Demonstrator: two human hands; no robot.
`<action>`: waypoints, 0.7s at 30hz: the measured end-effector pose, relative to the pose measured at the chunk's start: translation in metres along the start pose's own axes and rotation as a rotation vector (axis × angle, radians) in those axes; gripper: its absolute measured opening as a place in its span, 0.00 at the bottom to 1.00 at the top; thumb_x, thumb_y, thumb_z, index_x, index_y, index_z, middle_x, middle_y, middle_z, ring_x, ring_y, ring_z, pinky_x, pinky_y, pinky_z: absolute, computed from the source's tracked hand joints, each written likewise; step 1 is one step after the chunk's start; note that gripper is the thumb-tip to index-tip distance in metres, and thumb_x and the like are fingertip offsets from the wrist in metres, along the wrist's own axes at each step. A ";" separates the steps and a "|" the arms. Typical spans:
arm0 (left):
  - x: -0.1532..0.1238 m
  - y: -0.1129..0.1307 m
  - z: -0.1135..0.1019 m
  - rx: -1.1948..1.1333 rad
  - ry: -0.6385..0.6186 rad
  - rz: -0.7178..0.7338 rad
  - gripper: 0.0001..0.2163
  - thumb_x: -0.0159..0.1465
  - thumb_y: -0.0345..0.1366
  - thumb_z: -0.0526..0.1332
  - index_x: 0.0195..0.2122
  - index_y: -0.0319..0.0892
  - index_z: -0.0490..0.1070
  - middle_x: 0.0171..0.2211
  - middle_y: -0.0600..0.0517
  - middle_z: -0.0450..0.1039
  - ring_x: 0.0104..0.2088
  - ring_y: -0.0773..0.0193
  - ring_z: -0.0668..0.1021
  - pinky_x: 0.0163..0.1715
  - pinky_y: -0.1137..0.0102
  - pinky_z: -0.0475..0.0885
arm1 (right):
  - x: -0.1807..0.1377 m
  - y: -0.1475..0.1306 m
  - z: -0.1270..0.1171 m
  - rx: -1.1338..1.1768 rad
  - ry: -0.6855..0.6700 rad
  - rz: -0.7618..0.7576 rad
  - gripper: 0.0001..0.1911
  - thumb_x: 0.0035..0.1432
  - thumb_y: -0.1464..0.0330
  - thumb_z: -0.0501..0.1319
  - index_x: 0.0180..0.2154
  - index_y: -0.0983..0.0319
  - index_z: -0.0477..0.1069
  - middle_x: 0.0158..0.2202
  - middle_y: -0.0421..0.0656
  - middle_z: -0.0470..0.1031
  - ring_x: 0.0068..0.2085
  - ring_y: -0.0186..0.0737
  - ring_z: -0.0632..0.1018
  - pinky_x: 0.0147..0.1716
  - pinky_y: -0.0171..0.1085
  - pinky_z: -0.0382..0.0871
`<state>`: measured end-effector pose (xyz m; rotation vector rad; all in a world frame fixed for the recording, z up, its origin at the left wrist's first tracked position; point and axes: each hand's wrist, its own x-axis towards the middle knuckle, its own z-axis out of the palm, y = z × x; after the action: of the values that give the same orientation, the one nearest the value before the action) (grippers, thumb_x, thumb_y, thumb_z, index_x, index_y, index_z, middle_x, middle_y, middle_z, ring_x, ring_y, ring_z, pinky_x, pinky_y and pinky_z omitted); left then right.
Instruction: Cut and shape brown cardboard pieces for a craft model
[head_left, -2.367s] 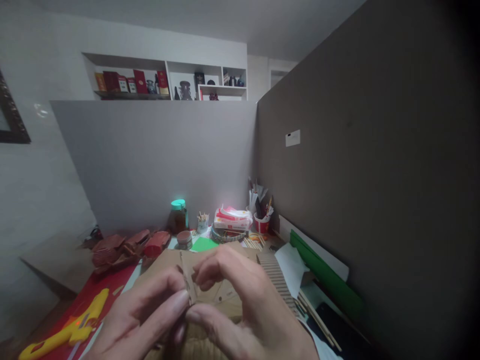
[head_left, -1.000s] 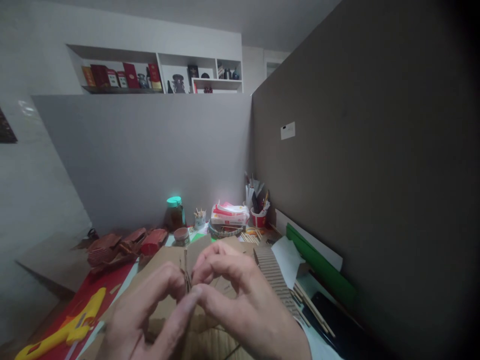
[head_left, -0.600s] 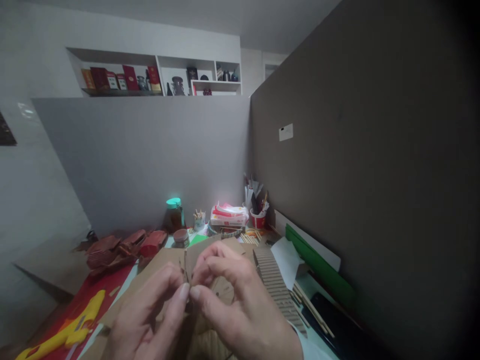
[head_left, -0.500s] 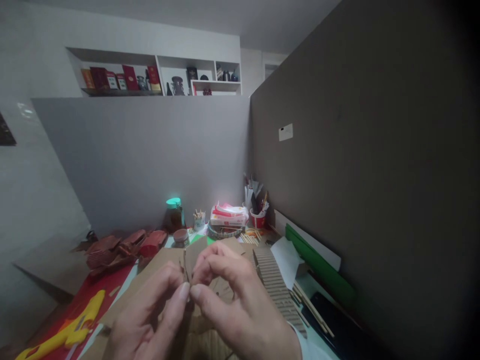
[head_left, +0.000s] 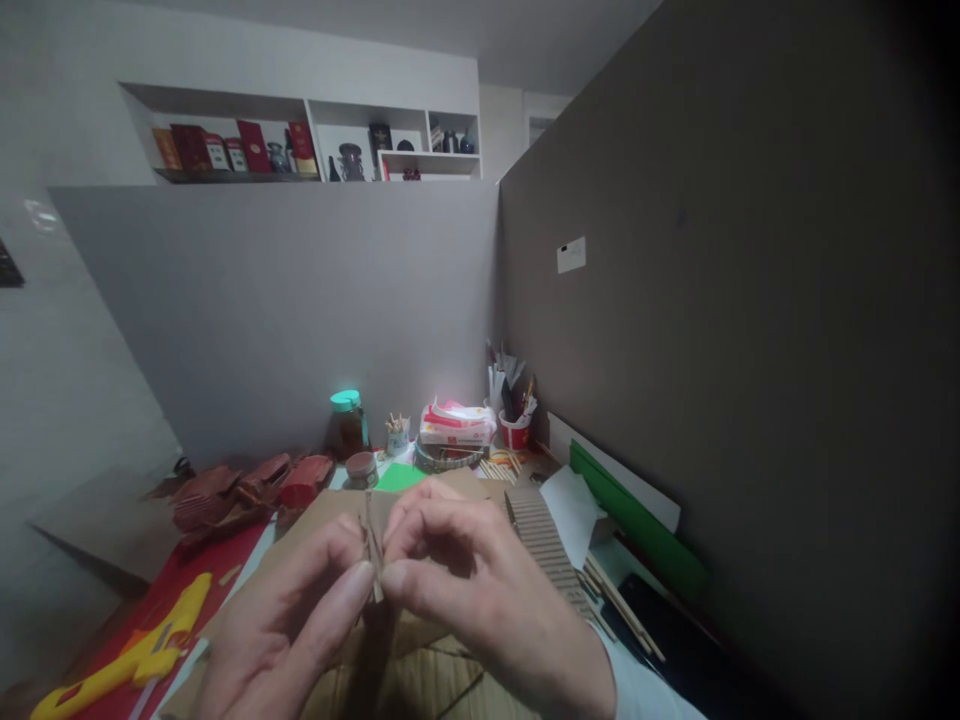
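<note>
Between my two hands is a narrow strip of brown cardboard [head_left: 375,560], held upright on edge. My left hand [head_left: 300,610] pinches it from the left with thumb and forefinger. From the other side, the thumb and fingertips of my right hand [head_left: 465,580] close on the same strip. Much of the piece is covered by my fingertips. Flat brown cardboard [head_left: 315,515] lies beneath and behind the hands. A corrugated cardboard piece [head_left: 546,540] with exposed ridges lies just right of my right hand.
A yellow glue gun [head_left: 142,660] lies at left on a red surface, near reddish-brown wrapped bundles [head_left: 255,490]. Behind stand a jar with a teal lid [head_left: 349,425], a tissue pack [head_left: 457,425] and a red pen cup [head_left: 516,432]. Wooden sticks [head_left: 622,605] and a green board [head_left: 637,520] lie right.
The cardboard piece has turned edge-on, showing its thin side. My right fingers have shifted slightly along it, and the view has tipped a little. Both hands keep their pinch.
</note>
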<state>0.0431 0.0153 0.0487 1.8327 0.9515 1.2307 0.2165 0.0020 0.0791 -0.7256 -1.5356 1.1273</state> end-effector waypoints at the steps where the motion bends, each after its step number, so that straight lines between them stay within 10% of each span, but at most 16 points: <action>1: 0.000 -0.001 0.000 -0.051 -0.012 -0.026 0.13 0.68 0.45 0.54 0.27 0.50 0.64 0.28 0.57 0.60 0.30 0.63 0.66 0.30 0.69 0.62 | 0.000 0.000 -0.001 0.010 -0.006 0.004 0.15 0.57 0.61 0.63 0.23 0.62 0.66 0.34 0.41 0.66 0.38 0.39 0.69 0.39 0.40 0.62; 21: 0.006 0.008 0.003 -0.284 -0.065 -0.125 0.14 0.62 0.47 0.63 0.22 0.47 0.71 0.22 0.58 0.67 0.25 0.67 0.70 0.26 0.74 0.67 | 0.007 0.013 -0.009 0.243 -0.123 0.104 0.09 0.50 0.65 0.65 0.24 0.61 0.67 0.31 0.41 0.67 0.36 0.39 0.69 0.42 0.40 0.65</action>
<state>0.0489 0.0164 0.0577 1.5577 0.7973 1.1576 0.2219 0.0158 0.0704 -0.5850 -1.4428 1.4310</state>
